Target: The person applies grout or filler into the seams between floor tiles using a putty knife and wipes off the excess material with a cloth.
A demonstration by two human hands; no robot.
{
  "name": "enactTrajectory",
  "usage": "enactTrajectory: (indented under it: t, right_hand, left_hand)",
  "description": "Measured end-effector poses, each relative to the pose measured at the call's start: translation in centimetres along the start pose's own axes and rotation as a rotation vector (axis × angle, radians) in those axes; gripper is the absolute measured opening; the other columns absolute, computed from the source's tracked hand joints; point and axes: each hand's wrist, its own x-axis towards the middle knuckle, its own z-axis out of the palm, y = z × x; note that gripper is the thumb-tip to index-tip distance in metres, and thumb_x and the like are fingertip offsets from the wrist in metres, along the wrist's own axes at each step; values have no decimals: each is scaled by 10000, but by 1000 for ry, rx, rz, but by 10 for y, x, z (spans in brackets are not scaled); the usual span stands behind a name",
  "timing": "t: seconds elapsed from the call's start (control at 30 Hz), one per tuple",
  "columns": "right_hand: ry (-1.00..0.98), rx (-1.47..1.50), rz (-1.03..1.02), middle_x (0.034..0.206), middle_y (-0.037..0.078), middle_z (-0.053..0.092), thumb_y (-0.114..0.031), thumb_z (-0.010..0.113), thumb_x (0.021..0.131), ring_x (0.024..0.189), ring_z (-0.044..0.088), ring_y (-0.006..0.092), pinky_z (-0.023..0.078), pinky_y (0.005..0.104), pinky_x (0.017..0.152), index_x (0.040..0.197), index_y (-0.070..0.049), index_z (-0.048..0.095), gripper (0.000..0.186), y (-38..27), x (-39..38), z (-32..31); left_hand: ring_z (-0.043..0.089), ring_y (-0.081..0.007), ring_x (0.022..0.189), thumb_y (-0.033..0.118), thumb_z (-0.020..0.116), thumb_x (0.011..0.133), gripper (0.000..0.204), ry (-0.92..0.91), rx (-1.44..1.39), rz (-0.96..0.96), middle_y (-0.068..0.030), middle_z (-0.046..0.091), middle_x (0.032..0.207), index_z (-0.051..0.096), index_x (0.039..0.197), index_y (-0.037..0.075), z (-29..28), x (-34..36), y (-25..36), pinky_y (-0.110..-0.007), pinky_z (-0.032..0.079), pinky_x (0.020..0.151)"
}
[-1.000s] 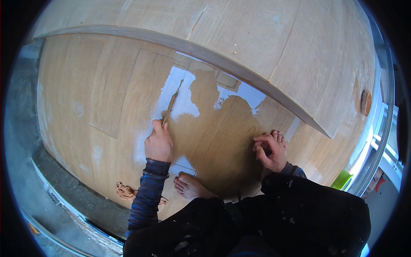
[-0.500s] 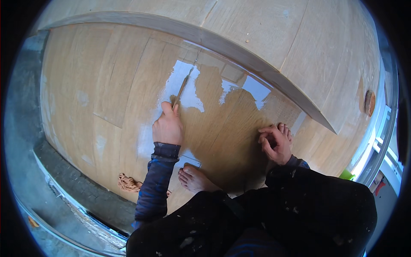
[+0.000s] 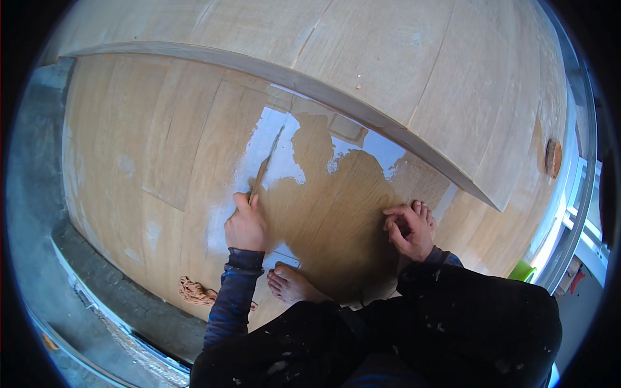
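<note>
My left hand (image 3: 246,223) is closed round the brown handle of a slim tool (image 3: 262,173), whose thin, dark, narrow end reaches away over a wet-looking, shiny patch (image 3: 284,167) on the wood-look floor (image 3: 162,149). I cannot tell if the tip touches the floor. My right hand (image 3: 414,231) hangs by my right knee, just over the toes of my right bare foot (image 3: 422,210). Its fingers are loosely curled, the thumb apart from the index finger, and nothing shows in it. My left bare foot (image 3: 292,284) stands on the floor below the left hand.
A raised wood-look step (image 3: 362,58) curves across the far side. On it, at the right, lies a small brown block (image 3: 553,158). A crumpled orange-brown cloth (image 3: 196,291) lies left of my left forearm. A grey ledge (image 3: 129,284) borders the floor at the left.
My left hand has drawn back a little toward me with the slim tool, whose tip has come nearer too. The view has shifted slightly; my right hand keeps its loose curl.
</note>
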Motion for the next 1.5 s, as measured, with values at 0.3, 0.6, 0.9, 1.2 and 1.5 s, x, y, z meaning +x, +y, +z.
enactTrajectory:
  t: [0.3,0.6,0.9,1.2,1.5]
  right_hand:
    - [20,-96,-47,891,-24,711,-143,655,900,921,634,236,410,389,951,1169,-160,681,271,-7,7,-9]
    - [-4,12,-22,892,-48,712,-132,657,894,909,597,230,392,408,937,1182,-159,674,290,8,7,-5]
    - [-78,160,22,866,-39,712,-109,640,904,860,604,211,398,395,909,1200,-131,656,297,6,-1,8]
    - [-64,220,-42,781,-63,687,-64,603,945,650,603,97,308,406,1002,1200,-100,620,258,-8,3,6]
    - [-97,357,26,864,1,681,-56,570,1010,627,601,66,436,237,778,1260,-52,579,250,-5,5,12]
  left_hand:
    - [662,-497,656,300,543,1077,248,63,8,24,-274,658,676,478,1071,60,8,22,19,-588,474,539]
    - [666,-499,666,349,546,1073,291,38,63,-18,-271,657,680,472,1065,68,7,1,-1,-588,478,545]
    - [666,-404,540,336,624,1036,295,161,136,13,-193,648,613,489,972,82,8,-15,-19,-506,502,467]
    - [662,-452,587,323,598,1052,277,52,57,-121,-227,648,636,484,1046,71,2,-87,-86,-554,477,491]
    - [650,-385,531,340,631,1036,286,81,153,-70,-154,634,597,503,973,92,-2,-127,-117,-500,498,481]
